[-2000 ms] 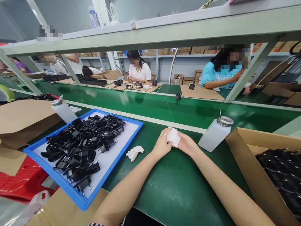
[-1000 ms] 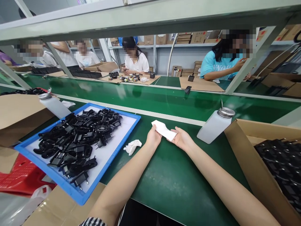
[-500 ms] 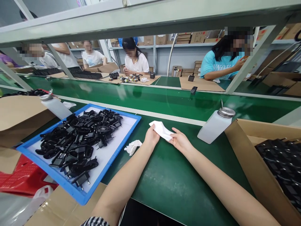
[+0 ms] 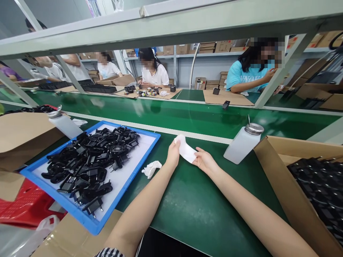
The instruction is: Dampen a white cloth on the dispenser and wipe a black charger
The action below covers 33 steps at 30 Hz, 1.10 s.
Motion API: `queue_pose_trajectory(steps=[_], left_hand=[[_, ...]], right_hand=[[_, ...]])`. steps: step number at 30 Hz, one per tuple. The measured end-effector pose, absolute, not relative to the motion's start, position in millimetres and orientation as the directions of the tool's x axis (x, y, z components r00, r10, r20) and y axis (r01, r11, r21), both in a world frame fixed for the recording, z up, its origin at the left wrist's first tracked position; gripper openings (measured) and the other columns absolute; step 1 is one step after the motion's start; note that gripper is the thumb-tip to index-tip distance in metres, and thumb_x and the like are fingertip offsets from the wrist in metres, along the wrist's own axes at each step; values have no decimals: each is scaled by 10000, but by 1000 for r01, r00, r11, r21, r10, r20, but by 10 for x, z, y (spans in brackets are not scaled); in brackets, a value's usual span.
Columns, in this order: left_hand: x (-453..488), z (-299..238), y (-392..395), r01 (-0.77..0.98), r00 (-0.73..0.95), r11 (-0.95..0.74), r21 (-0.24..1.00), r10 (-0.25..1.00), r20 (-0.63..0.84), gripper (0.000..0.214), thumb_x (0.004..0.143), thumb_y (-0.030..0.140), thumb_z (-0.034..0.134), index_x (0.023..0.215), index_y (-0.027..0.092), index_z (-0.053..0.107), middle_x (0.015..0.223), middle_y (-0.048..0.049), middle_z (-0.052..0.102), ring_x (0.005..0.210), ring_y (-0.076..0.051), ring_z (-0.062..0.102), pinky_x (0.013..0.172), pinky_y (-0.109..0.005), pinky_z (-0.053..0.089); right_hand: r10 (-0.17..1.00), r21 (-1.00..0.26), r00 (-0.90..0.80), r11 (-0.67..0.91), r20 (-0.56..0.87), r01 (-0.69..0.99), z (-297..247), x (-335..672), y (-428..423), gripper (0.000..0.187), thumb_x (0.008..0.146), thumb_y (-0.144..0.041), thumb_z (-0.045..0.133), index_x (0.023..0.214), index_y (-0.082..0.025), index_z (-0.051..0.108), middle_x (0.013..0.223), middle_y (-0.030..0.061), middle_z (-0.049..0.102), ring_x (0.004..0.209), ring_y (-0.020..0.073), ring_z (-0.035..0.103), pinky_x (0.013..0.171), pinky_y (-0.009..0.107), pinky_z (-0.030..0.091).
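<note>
- Pinching one end of a white wipe [image 4: 185, 149] in the left hand [image 4: 173, 154], with thumb and fingers closing on its upper-left edge.
- Gripping the other end in the right hand [image 4: 205, 159], with one digit sticking out apart from the wipe; not making out the fingers hidden underneath.
- Spanning the gap between both sets of fingers with the wipe, bending it slightly midway, holding it over the green tabletop [image 4: 203, 207]. Cannot tell cloth from paper.
- Seeing a crumpled white wad [image 4: 152, 169] on the tabletop, below and left of the left fingers, near the forearm.
- Seeing a blue tray [image 4: 64, 205] farther left of the fingers, bearing a loose heap of black plug adapters [image 4: 92, 160] with prongs pointing various ways.
- Spotting a pump-top bottle [image 4: 65, 125] beyond the tray, well left of the fingers.
- Seeing a second bottle [image 4: 240, 144] to the right of the right fingers, just beside an open carton [image 4: 284, 192] containing black parts [image 4: 318, 192], too bunched to identify.
- Looking past the fingertips: crossing a pale strip [image 4: 150, 126], then reaching a green belt [image 4: 166, 112] with a small black block [image 4: 226, 105] near its far edge.
- Facing co-workers beyond the belt: a person in white [image 4: 154, 75] ahead-left of the fingers, a person in turquoise [image 4: 246, 78] ahead-right.
- Viewing stacked boxes on shelving behind them, under a pale overhead beam [image 4: 171, 26].
</note>
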<state>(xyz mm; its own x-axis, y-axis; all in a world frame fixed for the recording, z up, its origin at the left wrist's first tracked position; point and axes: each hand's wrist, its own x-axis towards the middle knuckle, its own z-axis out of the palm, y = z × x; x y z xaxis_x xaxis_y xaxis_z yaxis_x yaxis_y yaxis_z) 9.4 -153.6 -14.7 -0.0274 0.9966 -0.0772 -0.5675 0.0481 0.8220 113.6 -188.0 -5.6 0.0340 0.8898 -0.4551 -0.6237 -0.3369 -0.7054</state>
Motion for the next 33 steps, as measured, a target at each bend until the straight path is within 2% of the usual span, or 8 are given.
queue_pose_trajectory(steps=[2, 5, 12, 18, 21, 25, 28, 33], left_hand=[[114, -165, -1599, -310, 55, -81, 947, 993, 103, 258, 684, 99, 431, 893, 189, 553, 950, -11, 558, 924, -156, 478, 882, -286, 309], [129, -186, -1684, -14, 250, -248, 969, 937, 243, 359, 664, 72, 417, 962, 233, 536, 1041, 14, 510, 1010, -158, 418, 925, -300, 256], [111, -226, -1694, 179, 413, -427, 886, 850, 326, 440, 660, 34, 355, 1012, 254, 501, 1087, 27, 470, 1089, -154, 334, 952, -344, 202], [154, -255, -1699, 67, 295, -304, 950, 916, 272, 391, 633, 27, 435, 944, 238, 542, 1030, -1, 517, 1042, -179, 391, 951, -355, 190], [180, -250, -1648, -194, 55, -20, 981, 998, 31, 256, 670, 76, 437, 874, 174, 558, 931, -44, 565, 926, -186, 484, 890, -347, 294], [155, -224, -1569, -506, -97, 162, 847, 965, -242, 181, 717, 94, 382, 790, 126, 544, 834, -67, 582, 848, -185, 525, 825, -340, 362], [133, -211, -1594, -409, -99, 58, 911, 989, -107, 219, 676, 51, 435, 808, 164, 568, 912, -39, 567, 951, -165, 471, 907, -298, 280], [149, -233, -1718, -112, 288, -149, 983, 942, 175, 414, 604, -48, 424, 867, 233, 573, 1062, -8, 495, 1093, -140, 327, 975, -311, 93]], right_hand=[[884, -693, 35, -340, -466, -636, -46, 1147, -1876, 490, 656, 58, 303, 1110, -111, 231, 742, 91, 518, 577, 197, 549, 476, 344, 484], [888, -679, 28, -330, -459, -656, -29, 1175, -1864, 407, 644, 60, 290, 1001, -134, 292, 674, 53, 507, 529, 171, 538, 466, 308, 480], [896, -670, 18, -319, -444, -671, -25, 1266, -1815, 266, 669, 42, 309, 860, -144, 319, 651, 53, 502, 511, 162, 527, 439, 276, 471], [893, -673, 25, -319, -448, -668, -28, 1269, -1818, 378, 675, 45, 291, 1009, -129, 271, 683, 64, 507, 527, 169, 533, 436, 287, 472], [887, -687, 26, -339, -462, -643, -10, 1259, -1829, 467, 672, 44, 286, 1108, -111, 222, 712, 80, 508, 544, 186, 539, 432, 314, 475], [875, -702, 38, -359, -482, -616, 7, 1241, -1841, 518, 687, 39, 293, 1177, -82, 176, 731, 101, 504, 552, 189, 541, 440, 320, 481], [874, -683, 37, -351, -484, -641, -1, 1238, -1839, 543, 683, 46, 298, 1192, -93, 168, 730, 94, 501, 549, 185, 542, 451, 320, 485], [882, -655, 44, -314, -469, -687, -7, 1260, -1828, 566, 683, 54, 285, 1202, -105, 124, 700, 73, 500, 553, 188, 543, 453, 328, 484]])
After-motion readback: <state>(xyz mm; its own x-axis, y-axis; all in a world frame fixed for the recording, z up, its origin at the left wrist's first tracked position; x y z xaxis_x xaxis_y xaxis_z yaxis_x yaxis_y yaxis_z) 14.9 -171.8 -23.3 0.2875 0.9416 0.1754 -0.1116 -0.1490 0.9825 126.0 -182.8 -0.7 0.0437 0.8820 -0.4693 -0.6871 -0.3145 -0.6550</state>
